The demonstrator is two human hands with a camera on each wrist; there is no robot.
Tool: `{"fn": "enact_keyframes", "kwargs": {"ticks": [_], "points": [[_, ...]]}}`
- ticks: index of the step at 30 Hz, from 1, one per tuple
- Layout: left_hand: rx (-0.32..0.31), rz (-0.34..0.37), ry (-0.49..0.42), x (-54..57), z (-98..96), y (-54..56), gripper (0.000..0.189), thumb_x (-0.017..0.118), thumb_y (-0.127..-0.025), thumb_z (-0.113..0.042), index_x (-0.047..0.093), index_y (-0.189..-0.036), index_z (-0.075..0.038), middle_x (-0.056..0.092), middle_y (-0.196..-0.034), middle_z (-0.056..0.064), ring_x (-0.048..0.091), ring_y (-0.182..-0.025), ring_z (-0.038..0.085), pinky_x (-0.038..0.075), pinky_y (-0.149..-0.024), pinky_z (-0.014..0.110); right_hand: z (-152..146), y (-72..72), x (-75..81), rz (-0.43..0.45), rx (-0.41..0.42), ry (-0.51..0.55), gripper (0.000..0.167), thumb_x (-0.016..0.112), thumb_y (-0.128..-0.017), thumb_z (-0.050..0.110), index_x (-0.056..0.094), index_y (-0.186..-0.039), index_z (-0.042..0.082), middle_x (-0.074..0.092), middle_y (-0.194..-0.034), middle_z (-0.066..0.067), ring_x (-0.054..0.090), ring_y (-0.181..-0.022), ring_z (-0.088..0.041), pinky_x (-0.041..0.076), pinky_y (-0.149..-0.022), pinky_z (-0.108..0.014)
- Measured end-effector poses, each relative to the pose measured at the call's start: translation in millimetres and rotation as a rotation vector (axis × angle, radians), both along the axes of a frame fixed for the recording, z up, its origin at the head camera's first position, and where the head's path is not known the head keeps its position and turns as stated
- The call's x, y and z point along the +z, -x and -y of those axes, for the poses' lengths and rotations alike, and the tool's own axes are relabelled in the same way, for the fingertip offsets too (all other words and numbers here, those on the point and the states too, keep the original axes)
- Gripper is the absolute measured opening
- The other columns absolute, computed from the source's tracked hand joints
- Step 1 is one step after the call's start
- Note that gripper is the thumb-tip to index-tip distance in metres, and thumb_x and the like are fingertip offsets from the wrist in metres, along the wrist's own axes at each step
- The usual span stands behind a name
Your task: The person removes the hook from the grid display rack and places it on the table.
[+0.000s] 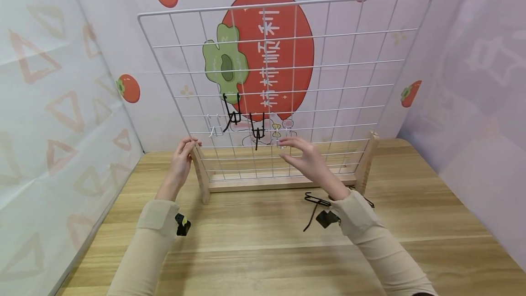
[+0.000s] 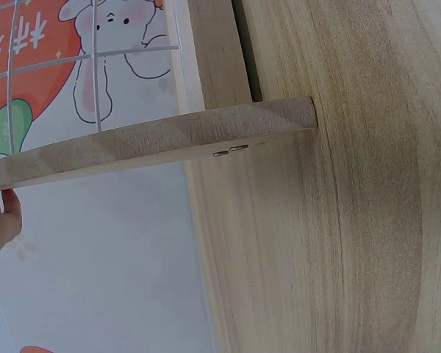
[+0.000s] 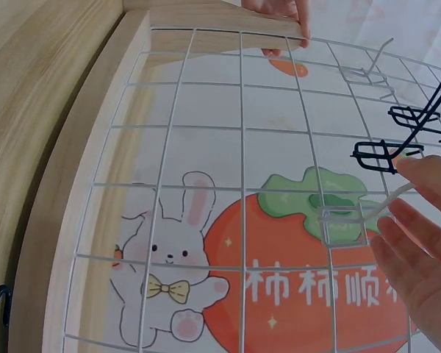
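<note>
The right hand (image 1: 306,154) reaches to the lower middle of the grid (image 1: 287,4), its grip apart, thumb and fingers parted about the prong of a white hook (image 3: 382,208). That hook hangs on the grid's wires; whether the fingertips touch the prong cannot be told. The left hand (image 1: 182,161) has its grip clamped on the top of the left post (image 1: 201,175).

To the left of the white hook, two black hooks hang on the grid, the inner one (image 1: 257,132) lower than the outer one (image 1: 233,117). Left of these hangs a second white hook (image 1: 213,130).

The grid leans back between the left post and the right post (image 1: 367,161), joined low down by a wooden bar (image 1: 267,184). This stand rests on the wooden surface (image 1: 246,241). A loose black hook (image 1: 317,200) lies on the surface in front of the bar, near the right sleeve (image 1: 359,216). Behind stands a backdrop (image 1: 349,104) printed with red fruit.
</note>
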State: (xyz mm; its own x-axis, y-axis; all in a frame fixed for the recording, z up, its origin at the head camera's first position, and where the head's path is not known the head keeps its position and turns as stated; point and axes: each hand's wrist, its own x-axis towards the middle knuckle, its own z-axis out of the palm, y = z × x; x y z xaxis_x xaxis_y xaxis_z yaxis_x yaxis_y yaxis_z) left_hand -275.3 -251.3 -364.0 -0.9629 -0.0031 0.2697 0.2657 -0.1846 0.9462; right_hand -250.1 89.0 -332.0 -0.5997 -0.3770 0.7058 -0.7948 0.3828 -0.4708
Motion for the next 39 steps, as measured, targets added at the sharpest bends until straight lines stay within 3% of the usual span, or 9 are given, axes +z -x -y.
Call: {"fn": "enact_keyframes", "kwargs": {"ticks": [17,39], "points": [[0.005,-0.009,0.021,-0.5,-0.3,-1.0,0.008,0.038,-0.096,-0.019,0.046,-0.098,-0.018,0.052,-0.096,-0.004,0.041,-0.101,0.013,0.027,-0.088,0.023,5.6,4.2,-7.8,-0.018,-0.027,0.067,0.019,0.067,-0.074,-0.002,0.065,-0.092,-0.001,0.063,-0.101,-0.012,0.058,-0.097,-0.023,0.044,-0.083,-0.035],[0.005,-0.013,0.0,-0.5,-0.4,-0.7,0.009,0.039,-0.095,-0.019,0.047,-0.097,-0.02,0.053,-0.096,-0.003,0.041,-0.101,0.013,0.027,-0.088,0.024,7.4,0.5,-2.8,-0.037,-0.026,0.138,0.012,0.063,-0.078,-0.002,0.066,-0.09,-0.003,0.066,-0.095,-0.012,0.061,-0.091,-0.023,0.047,-0.078,-0.032]]}}
